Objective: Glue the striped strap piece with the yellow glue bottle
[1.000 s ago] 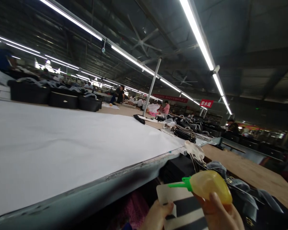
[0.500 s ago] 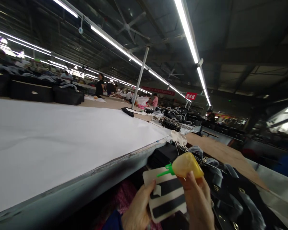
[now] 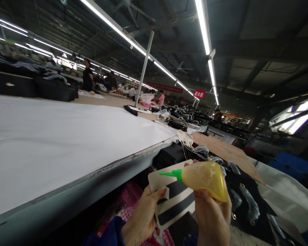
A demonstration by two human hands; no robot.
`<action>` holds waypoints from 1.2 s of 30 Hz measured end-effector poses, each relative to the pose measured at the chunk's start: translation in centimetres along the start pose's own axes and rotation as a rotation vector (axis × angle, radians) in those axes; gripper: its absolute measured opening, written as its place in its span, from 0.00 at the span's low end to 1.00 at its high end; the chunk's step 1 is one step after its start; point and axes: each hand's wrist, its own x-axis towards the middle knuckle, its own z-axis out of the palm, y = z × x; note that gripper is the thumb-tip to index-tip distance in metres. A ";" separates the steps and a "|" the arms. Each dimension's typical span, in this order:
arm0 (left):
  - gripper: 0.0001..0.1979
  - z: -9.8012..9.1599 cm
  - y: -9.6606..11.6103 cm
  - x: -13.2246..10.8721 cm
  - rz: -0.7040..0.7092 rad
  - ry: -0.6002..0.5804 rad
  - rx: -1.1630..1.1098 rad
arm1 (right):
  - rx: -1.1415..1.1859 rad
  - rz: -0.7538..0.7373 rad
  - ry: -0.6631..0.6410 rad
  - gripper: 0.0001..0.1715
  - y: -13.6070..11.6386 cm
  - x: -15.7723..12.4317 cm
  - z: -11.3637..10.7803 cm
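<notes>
My left hand (image 3: 143, 213) grips the left edge of a cream panel (image 3: 163, 220) with dark stripes, its thumb on the front face near a small pale tab. The panel is held tilted beside the table edge. In my right hand (image 3: 213, 213) is a squeeze bottle (image 3: 207, 179) of yellow liquid with a green nozzle. The bottle lies nearly level, its nozzle pointing left in front of the panel's upper part. Whether the tip touches the panel I cannot tell. Part of the panel's right side is hidden behind the bottle and right hand.
A table (image 3: 66, 143) covered in white sheet runs along my left. Black bags with wrapped handles (image 3: 250, 205) lie to the right, near a brown board (image 3: 226, 157). A pole (image 3: 145, 68) rises from the far tabletop. A person in black (image 3: 87, 77) stands beyond the table.
The bottle has turned more level, and its nozzle sits higher against the panel. The panel has tilted, its right side rising. The room has shifted left and slightly up in view.
</notes>
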 end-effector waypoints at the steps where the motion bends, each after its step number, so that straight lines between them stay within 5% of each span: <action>1: 0.17 0.1 0.1 -0.2 0.008 0.005 0.012 | -0.022 -0.024 0.023 0.37 0.0 -0.3 0.1; 5: 0.17 0.7 0.4 -1.0 0.030 -0.017 0.043 | -0.087 -0.055 0.041 0.38 0.1 -1.4 0.5; 14: 0.33 0.9 0.6 -1.5 0.016 -0.051 0.051 | -0.078 -0.067 0.072 0.31 -0.3 -2.4 1.6; 22: 0.25 0.7 0.4 -1.5 0.007 -0.106 0.027 | -0.096 -0.028 0.113 0.33 -0.3 -2.6 1.8; 36: 0.20 -0.2 0.0 -1.0 0.077 -0.117 0.083 | -0.071 -0.096 -0.064 0.31 0.1 -3.2 0.5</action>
